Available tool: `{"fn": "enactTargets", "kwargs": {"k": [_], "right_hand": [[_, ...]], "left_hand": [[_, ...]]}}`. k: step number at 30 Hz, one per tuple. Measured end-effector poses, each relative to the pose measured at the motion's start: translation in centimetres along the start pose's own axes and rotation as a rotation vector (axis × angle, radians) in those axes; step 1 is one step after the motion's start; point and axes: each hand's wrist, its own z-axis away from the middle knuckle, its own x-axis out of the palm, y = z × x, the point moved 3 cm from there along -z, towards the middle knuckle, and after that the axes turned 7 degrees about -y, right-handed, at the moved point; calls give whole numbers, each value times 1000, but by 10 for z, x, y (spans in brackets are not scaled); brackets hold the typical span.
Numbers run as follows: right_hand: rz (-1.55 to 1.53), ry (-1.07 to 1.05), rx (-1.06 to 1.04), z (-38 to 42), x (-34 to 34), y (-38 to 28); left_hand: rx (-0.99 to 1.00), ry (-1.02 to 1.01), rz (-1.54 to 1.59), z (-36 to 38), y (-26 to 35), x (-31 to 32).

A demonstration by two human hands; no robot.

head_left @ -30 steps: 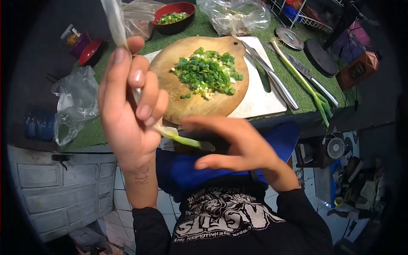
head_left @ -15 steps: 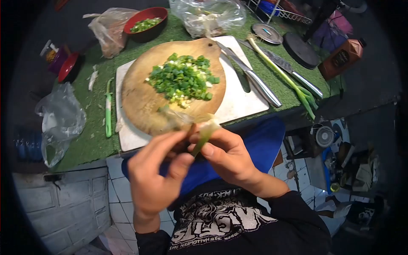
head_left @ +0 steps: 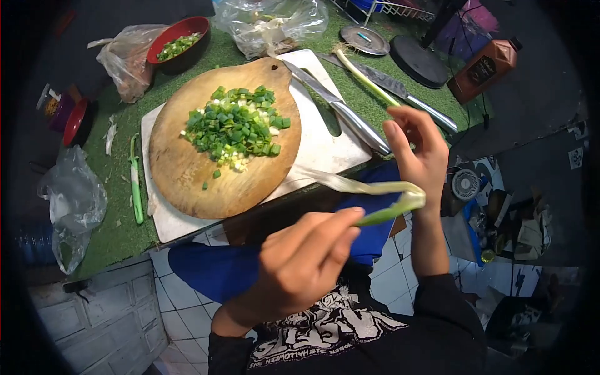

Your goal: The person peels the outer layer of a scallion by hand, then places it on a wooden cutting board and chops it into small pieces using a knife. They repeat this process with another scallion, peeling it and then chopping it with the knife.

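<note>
My left hand (head_left: pixel 306 262) pinches the green end of a limp spring onion leaf (head_left: pixel 375 187), which bends over near my right wrist and trails a pale, thin end back toward the cutting board. My right hand (head_left: pixel 422 150) is raised at the table's edge, fingers curled and thumb slightly apart from them. Its fingertips are beside a whole spring onion (head_left: pixel 369 81), whose leafy end is hidden behind the hand. Chopped spring onion (head_left: pixel 237 125) is heaped on a round wooden board (head_left: pixel 181 181), which rests on a white cutting board (head_left: pixel 337 153).
One knife (head_left: pixel 340 106) lies across the white board; another knife (head_left: pixel 400 90) lies beyond it. A green-handled peeler (head_left: pixel 135 187) is at left. Around the back are a red bowl (head_left: pixel 187 53), plastic bags (head_left: pixel 269 28), a metal lid (head_left: pixel 364 40) and a brown bottle (head_left: pixel 484 70).
My hands have separated. The right has moved up and right to the whole spring onion; the left keeps the limp leaf. The view has shifted, so the table appears further left.
</note>
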Motion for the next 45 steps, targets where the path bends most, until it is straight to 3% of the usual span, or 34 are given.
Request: {"fn": "enactTargets", "kwargs": {"k": [2, 4, 6, 8, 14, 16, 18, 21, 23, 45], "right_hand": [[130, -63, -2, -13, 1, 2], [276, -229, -157, -20, 9, 2], [289, -344, -102, -19, 15, -1], [373, -388, -123, -24, 21, 13], [420, -299, -101, -27, 1, 18], [236, -243, 102, -9, -13, 12], [189, -241, 60, 12, -25, -3], [114, -391, 62, 33, -41, -17], [239, -612, -80, 42, -48, -18], [286, -717, -6, 48, -45, -9]], "left_hand": [[26, -6, -8, -6, 1, 2], [-48, 59, -54, -12, -4, 2], [-36, 97, -67, -14, -11, 4], [-181, 97, -212, -11, -25, 6], [-160, 160, -439, 0, -54, 24], [-144, 182, -505, -2, -53, 30], [-224, 189, -490, -3, -51, 33], [-253, 181, -503, -3, -51, 34], [-279, 176, -504, -1, -52, 36], [-287, 149, -560, 0, -57, 39]]}}
